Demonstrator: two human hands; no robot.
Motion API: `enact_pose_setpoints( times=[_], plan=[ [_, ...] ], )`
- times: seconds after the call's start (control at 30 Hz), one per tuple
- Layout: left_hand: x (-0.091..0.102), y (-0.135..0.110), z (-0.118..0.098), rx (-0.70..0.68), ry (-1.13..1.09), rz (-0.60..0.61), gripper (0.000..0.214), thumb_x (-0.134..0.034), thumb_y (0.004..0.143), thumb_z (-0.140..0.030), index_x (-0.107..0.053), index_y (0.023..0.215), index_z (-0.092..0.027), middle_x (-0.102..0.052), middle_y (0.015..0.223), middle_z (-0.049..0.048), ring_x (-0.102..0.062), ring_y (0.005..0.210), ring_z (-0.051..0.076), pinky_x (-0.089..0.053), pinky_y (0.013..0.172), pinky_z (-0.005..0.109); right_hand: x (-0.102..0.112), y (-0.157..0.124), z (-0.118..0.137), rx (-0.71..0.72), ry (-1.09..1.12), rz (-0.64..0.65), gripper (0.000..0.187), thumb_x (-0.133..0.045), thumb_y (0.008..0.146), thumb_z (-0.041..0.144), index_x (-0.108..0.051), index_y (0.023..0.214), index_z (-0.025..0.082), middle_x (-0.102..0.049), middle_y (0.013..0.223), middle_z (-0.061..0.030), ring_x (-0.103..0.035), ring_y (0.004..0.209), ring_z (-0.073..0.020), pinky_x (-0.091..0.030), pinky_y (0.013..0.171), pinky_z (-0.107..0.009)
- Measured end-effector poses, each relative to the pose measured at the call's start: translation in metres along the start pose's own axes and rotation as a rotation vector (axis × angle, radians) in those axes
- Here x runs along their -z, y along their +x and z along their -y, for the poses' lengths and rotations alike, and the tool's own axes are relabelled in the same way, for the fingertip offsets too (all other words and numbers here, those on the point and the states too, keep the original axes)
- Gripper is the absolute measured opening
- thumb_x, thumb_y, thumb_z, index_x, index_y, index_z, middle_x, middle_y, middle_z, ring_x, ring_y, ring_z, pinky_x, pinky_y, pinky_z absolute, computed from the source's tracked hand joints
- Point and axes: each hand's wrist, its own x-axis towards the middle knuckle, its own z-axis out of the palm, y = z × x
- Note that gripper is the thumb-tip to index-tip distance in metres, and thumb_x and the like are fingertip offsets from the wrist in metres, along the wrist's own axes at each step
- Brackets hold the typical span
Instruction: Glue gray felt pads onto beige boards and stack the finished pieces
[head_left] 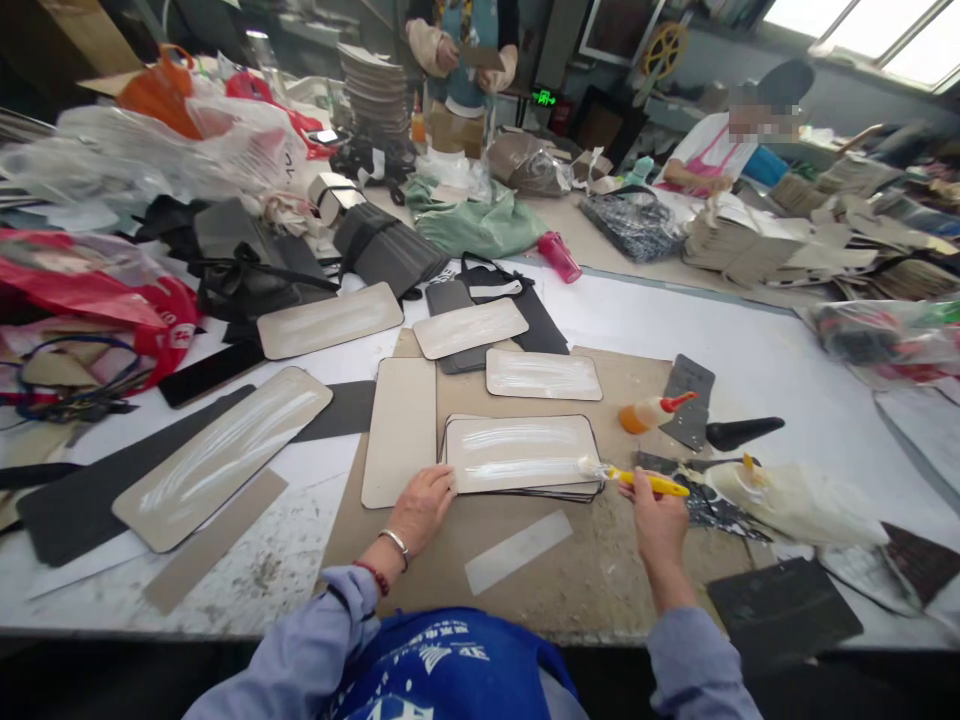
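My right hand (658,522) is closed round the yellow handle of a glue brush (651,483). The brush's whitish tip touches the right end of a beige rounded panel (525,440), which has wet white streaks along it and lies on a small stack. Fingers of my left hand (421,515) are closed at that panel's lower left corner. An upright plain beige panel (400,420) lies just left of it. Behind are two streaked panels (544,374) (471,328). A pale strip (517,552) lies in front.
A glue bottle with a red tip (646,414), a black-handled tool (742,432) and a bagged glue pot (787,495) are at right. Left lie a large streaked panel (225,460) and a phone (211,374). Bags and stacked pieces fill the back; two people work there.
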Motion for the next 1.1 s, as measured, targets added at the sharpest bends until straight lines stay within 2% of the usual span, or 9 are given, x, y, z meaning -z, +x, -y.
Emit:
enact_pose_setpoints(
  times=[0.13,0.3,0.4,0.5,0.57,0.67,0.73,0.93,1.1],
  plan=[
    [-0.002,0.005,-0.011,0.146,-0.028,-0.012,0.017,-0.054,0.077,-0.014,-0.059,0.093,-0.015,-0.06,0.1,0.0094,-0.054,0.095,0.021,-0.049,0.087,0.039,0.007,0.001,0.016,0.134,-0.127,-0.06,0.051,-0.049,0.072,0.062,-0.057,0.085,0.013,-0.064,0.068,-0.0075,-0.063,0.062,-0.0206,-0.049,0.065,-0.033],
    [-0.011,0.015,-0.022,0.432,-0.038,0.015,0.031,-0.057,0.073,-0.011,-0.054,0.104,-0.014,-0.055,0.095,0.0087,-0.051,0.094,0.022,-0.047,0.087,0.039,-0.018,-0.005,0.028,0.485,-0.363,-0.112,0.046,-0.039,0.082,0.055,-0.059,0.087,0.014,-0.065,0.082,-0.0106,-0.061,0.076,-0.0206,-0.046,0.075,-0.034],
    [-0.016,0.018,-0.025,0.55,-0.112,0.013,0.037,-0.055,0.073,-0.009,-0.05,0.109,-0.015,-0.052,0.097,0.0078,-0.051,0.092,0.02,-0.045,0.088,0.038,-0.042,-0.02,0.024,0.73,-0.401,0.003,0.039,-0.036,0.088,0.045,-0.06,0.088,0.015,-0.064,0.087,-0.0118,-0.06,0.083,-0.0199,-0.047,0.077,-0.034],
    [-0.016,0.02,-0.026,0.638,-0.202,-0.024,0.041,-0.055,0.07,-0.006,-0.049,0.11,-0.016,-0.052,0.095,0.0061,-0.053,0.086,0.018,-0.045,0.087,0.037,-0.058,-0.038,0.024,0.9,-0.368,0.216,0.026,-0.04,0.089,0.033,-0.059,0.097,0.017,-0.064,0.092,-0.0097,-0.059,0.089,-0.0175,-0.047,0.082,-0.031],
    [-0.014,0.023,-0.027,0.719,-0.275,-0.041,0.042,-0.056,0.067,-0.005,-0.05,0.107,-0.017,-0.053,0.088,0.0034,-0.053,0.08,0.016,-0.046,0.082,0.035,-0.062,-0.042,0.025,0.944,-0.339,0.26,0.022,-0.043,0.088,0.028,-0.058,0.101,0.018,-0.064,0.095,-0.0091,-0.059,0.092,-0.0169,-0.047,0.084,-0.031],
    [-0.009,0.027,-0.029,0.848,-0.387,-0.037,0.038,-0.055,0.065,-0.003,-0.054,0.1,-0.016,-0.052,0.075,-0.0004,-0.053,0.073,0.014,-0.046,0.074,0.029,-0.067,-0.038,0.03,0.928,-0.349,0.149,0.021,-0.044,0.087,0.028,-0.059,0.098,0.016,-0.063,0.092,-0.0109,-0.059,0.09,-0.0193,-0.048,0.082,-0.036],
    [-0.008,0.03,-0.028,0.907,-0.44,-0.052,0.034,-0.055,0.063,-0.002,-0.055,0.095,-0.015,-0.05,0.069,-0.0025,-0.053,0.07,0.013,-0.045,0.072,0.026,-0.075,-0.039,0.036,0.929,-0.339,0.154,0.02,-0.045,0.087,0.028,-0.059,0.095,0.016,-0.064,0.089,-0.0111,-0.059,0.087,-0.0201,-0.049,0.08,-0.037],
    [-0.013,0.033,-0.024,1.083,-0.599,-0.124,0.023,-0.057,0.059,0.0,-0.058,0.075,-0.016,-0.05,0.057,-0.0056,-0.051,0.06,0.01,-0.043,0.065,0.022,-0.115,-0.08,0.073,0.931,-0.039,0.433,0.017,-0.047,0.086,0.021,-0.056,0.101,0.019,-0.063,0.092,-0.0076,-0.059,0.09,-0.0165,-0.049,0.083,-0.033],
    [-0.015,0.032,-0.022,1.092,-0.656,-0.165,0.021,-0.06,0.057,-0.001,-0.061,0.073,-0.015,-0.057,0.058,-0.0032,-0.054,0.06,0.01,-0.045,0.063,0.022,-0.128,-0.111,0.084,1.01,-0.106,0.633,0.019,-0.046,0.086,0.02,-0.057,0.101,0.02,-0.064,0.092,-0.0086,-0.059,0.089,-0.0184,-0.05,0.079,-0.033]
  ],
)
